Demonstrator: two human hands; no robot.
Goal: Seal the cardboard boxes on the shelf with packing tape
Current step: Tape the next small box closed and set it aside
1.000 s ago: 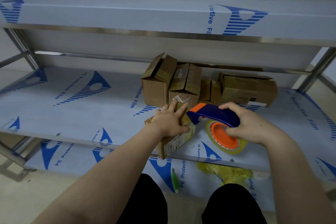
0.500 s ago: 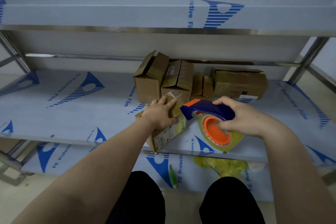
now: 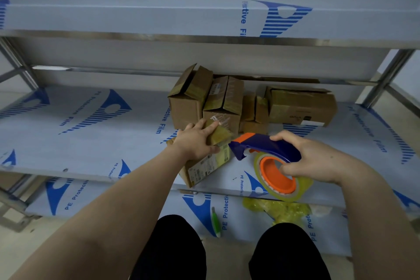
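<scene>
A small cardboard box sits at the front edge of the middle shelf, its top flaps covered in tape. My left hand lies on its top, fingers extended and the thumb down the near side. My right hand grips a blue and orange tape dispenser with a roll of clear tape, held just right of the box. Its front end is close to the box's right edge. Behind them several more cardboard boxes stand in a cluster, some with flaps up.
A wider box lies at the back right. The top shelf overhangs above. On the bottom shelf lie a green-handled tool and a crumpled wad of yellowish tape. Steel shelf posts stand at both sides. My knees are below.
The view has shifted slightly. My right hand has tilted the dispenser, moving it a little away from the box. My left hand stays on the box top.
</scene>
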